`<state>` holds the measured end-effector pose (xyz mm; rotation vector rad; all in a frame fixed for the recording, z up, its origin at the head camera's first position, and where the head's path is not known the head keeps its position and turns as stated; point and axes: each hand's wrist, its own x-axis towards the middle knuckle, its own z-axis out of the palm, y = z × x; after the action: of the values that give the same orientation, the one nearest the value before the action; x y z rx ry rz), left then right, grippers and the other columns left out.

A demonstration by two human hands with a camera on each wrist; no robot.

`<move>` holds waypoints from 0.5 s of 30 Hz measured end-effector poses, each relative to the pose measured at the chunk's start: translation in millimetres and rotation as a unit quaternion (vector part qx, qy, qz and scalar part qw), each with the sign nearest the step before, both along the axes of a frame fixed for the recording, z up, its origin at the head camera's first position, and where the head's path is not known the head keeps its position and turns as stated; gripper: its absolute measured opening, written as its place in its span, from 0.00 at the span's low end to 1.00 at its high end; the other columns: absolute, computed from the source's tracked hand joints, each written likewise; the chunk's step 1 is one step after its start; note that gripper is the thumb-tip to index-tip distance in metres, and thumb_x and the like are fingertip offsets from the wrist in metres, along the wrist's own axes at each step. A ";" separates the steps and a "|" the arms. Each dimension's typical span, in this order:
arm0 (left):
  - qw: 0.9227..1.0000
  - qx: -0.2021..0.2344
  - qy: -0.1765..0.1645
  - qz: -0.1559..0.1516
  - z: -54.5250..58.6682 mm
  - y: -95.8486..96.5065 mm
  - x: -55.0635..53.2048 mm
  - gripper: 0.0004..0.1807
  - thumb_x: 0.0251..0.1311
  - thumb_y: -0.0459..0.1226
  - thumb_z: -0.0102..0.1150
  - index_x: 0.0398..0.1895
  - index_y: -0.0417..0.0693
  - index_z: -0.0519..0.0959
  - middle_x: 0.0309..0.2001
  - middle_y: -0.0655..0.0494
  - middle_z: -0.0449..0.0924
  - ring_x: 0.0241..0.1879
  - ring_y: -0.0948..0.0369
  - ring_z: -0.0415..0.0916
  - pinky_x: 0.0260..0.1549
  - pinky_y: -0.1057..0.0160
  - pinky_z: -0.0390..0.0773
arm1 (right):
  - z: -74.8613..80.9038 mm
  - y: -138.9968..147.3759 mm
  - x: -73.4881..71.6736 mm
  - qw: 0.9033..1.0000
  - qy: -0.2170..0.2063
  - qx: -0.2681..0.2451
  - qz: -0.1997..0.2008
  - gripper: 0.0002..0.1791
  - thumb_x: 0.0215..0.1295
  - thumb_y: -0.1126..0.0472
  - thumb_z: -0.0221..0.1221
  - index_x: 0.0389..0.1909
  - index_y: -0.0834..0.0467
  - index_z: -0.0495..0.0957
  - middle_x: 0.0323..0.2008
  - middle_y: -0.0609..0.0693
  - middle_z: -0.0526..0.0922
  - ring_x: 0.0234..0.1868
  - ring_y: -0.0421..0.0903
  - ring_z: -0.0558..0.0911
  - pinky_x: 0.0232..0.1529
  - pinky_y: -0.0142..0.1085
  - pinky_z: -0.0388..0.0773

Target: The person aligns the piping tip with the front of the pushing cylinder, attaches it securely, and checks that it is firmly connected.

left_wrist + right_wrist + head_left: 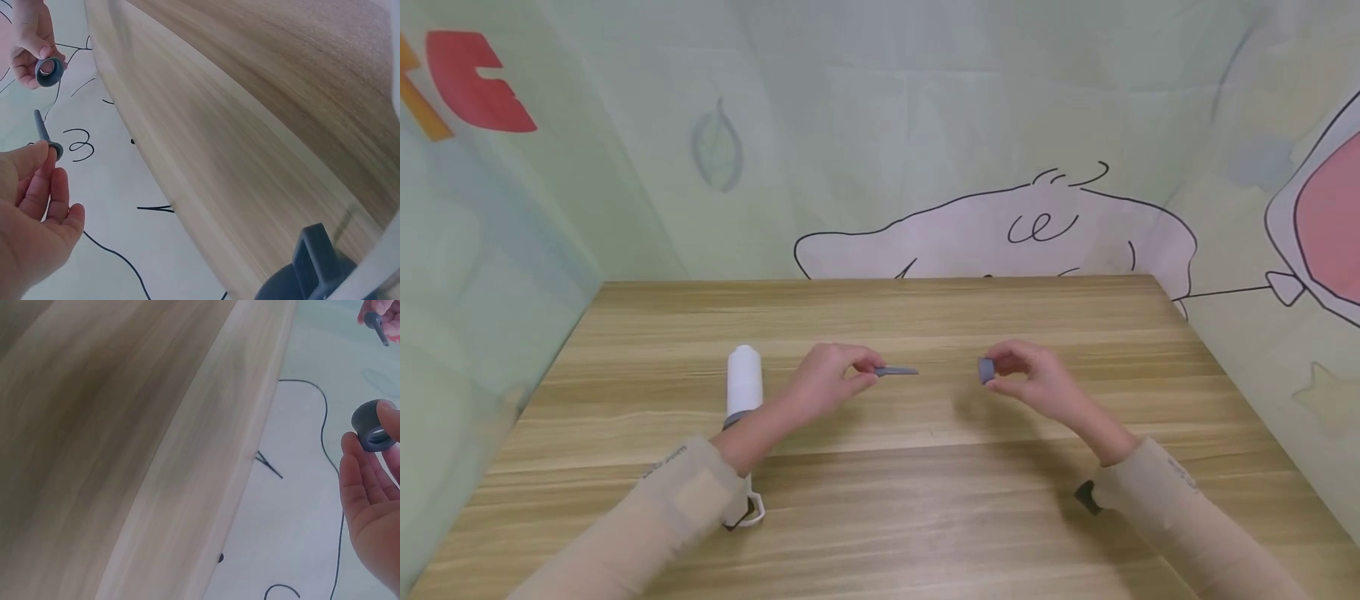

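Note:
My left hand [831, 383] pinches a thin grey pin with a flared base [895, 371] between thumb and fingers, its shaft pointing right toward the other hand. In the left wrist view the pin [45, 131] juts up from my fingertips [37, 156]. My right hand [1026, 379] pinches a small grey ring-shaped cap [987, 370] a short gap away from the pin's tip. The right wrist view shows the ring [372, 425] held at my fingertips [353, 462], its hollow bore visible. Both hands hover just above the wooden table [880, 500].
A white bottle with a grey base [744, 385] lies on the table beside my left forearm, a white loop [747, 510] showing near the sleeve. Cloth walls with cartoon prints enclose the table on three sides.

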<state>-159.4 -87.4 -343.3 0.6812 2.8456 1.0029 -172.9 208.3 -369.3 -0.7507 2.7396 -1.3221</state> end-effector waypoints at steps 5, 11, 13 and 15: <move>1.000 0.010 -0.007 -0.005 1.9 3.0 2.6 0.09 0.52 0.35 0.58 0.39 0.49 0.80 0.34 0.58 0.82 0.36 0.64 0.76 0.33 0.66 0.74 | 1.3 -7.4 2.9 0.999 -0.028 -0.034 0.000 0.17 0.48 0.66 0.64 0.41 0.64 0.74 0.38 0.57 0.80 0.38 0.46 0.80 0.42 0.38 0.77; 1.000 0.017 0.000 -0.013 2.5 7.0 5.2 0.08 0.52 0.34 0.58 0.37 0.48 0.80 0.33 0.58 0.82 0.37 0.63 0.77 0.37 0.63 0.76 | 3.5 -16.7 5.5 0.998 -0.037 -0.049 0.013 0.17 0.48 0.65 0.64 0.41 0.64 0.74 0.38 0.57 0.80 0.37 0.43 0.79 0.42 0.41 0.76; 1.000 0.017 0.004 -0.015 2.2 8.6 5.5 0.08 0.52 0.34 0.59 0.37 0.48 0.80 0.33 0.58 0.82 0.36 0.63 0.77 0.37 0.64 0.76 | 4.3 -20.1 6.2 0.998 -0.036 -0.055 0.018 0.17 0.48 0.65 0.64 0.41 0.64 0.74 0.38 0.57 0.80 0.37 0.42 0.79 0.42 0.40 0.77; 1.000 0.019 0.008 -0.017 2.0 10.3 5.8 0.08 0.52 0.34 0.58 0.37 0.48 0.80 0.33 0.57 0.82 0.36 0.63 0.77 0.37 0.63 0.76 | 5.3 -23.6 7.0 0.997 -0.034 -0.063 0.025 0.17 0.48 0.66 0.63 0.41 0.64 0.74 0.38 0.57 0.80 0.36 0.40 0.79 0.42 0.40 0.77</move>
<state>-153.6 -77.1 -341.3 0.7404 2.8254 1.0528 -165.9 184.7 -364.1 -0.7616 2.5883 -1.4930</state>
